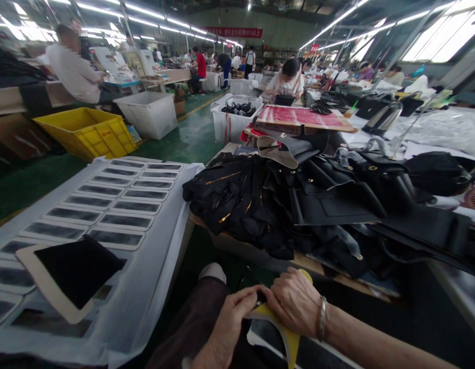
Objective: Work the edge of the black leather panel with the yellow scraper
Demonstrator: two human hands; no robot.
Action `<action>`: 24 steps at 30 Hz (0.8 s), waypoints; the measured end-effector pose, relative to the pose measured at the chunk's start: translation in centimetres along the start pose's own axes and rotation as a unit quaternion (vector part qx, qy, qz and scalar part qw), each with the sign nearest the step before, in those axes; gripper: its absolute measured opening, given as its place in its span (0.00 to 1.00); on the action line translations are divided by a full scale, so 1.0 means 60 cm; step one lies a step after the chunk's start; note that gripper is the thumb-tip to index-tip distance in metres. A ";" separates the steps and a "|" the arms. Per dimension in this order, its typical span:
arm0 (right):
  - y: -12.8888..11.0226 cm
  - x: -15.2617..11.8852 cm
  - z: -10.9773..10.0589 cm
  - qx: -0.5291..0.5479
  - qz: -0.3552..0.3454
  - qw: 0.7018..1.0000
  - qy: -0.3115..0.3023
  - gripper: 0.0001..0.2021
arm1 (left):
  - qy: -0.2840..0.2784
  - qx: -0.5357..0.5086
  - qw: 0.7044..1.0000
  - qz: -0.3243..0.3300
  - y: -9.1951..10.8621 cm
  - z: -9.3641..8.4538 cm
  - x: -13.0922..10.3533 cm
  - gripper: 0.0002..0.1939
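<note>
Low in the head view, my left hand [234, 319] pinches the near end of a yellow strip [289, 335] between thumb and fingers. My right hand [296, 302], with a silver bracelet at its wrist, is closed over the same strip, and a rounded yellow end shows behind its knuckles. Under the strip lies a dark piece with a pale border [266, 335], partly hidden by my hands. To the left, a black piece with a beige edge [55, 287] rests tilted on a white-covered table [156, 277], beside rows of dark rectangular pieces with pale borders [125, 221].
Black bags and fabric with gold zippers [237, 200] are heaped on the table ahead and right. A yellow bin [87, 133], a grey bin [148, 113] and a white bin [231, 123] stand on the green floor. Several people sit or stand farther back.
</note>
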State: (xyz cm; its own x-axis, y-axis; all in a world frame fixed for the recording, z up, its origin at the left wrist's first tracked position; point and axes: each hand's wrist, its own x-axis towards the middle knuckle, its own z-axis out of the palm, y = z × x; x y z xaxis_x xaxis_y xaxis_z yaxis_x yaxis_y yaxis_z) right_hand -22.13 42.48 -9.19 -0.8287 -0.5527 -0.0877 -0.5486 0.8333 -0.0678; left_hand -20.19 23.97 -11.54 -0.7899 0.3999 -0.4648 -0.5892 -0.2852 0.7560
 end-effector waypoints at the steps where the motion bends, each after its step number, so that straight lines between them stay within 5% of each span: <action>1: 0.001 -0.002 0.001 0.002 0.000 1.000 -0.001 0.26 | 0.008 0.007 1.000 -0.004 -0.003 -0.001 0.002 0.18; 8: 0.035 -0.027 -0.010 0.044 0.025 0.998 -0.037 0.28 | -0.044 0.190 0.980 0.044 0.006 -0.013 0.018 0.18; 11: 0.065 -0.056 -0.039 0.112 0.127 0.983 -0.066 0.28 | -0.068 0.227 0.971 0.042 0.024 -0.013 0.022 0.18; 15: 0.085 -0.108 -0.084 0.257 0.267 0.928 -0.049 0.30 | -0.100 0.220 0.970 0.000 0.036 -0.014 0.030 0.20; 19: 0.059 -0.163 -0.110 0.474 0.317 0.822 -0.014 0.25 | -0.085 0.219 0.972 0.008 0.023 -0.013 0.038 0.22; 24: -0.028 -0.215 -0.103 0.703 0.416 0.572 0.071 0.24 | -0.068 0.220 0.973 0.033 0.015 -0.012 0.039 0.19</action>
State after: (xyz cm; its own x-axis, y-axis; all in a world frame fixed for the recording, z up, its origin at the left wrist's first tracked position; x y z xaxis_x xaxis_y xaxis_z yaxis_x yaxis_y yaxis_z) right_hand -11.19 48.28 -1.79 -0.7937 0.1204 -0.5963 0.5912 -0.0786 -0.8027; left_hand -22.68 24.03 -12.30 -0.7766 0.5131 -0.3656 -0.3841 0.0743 0.9203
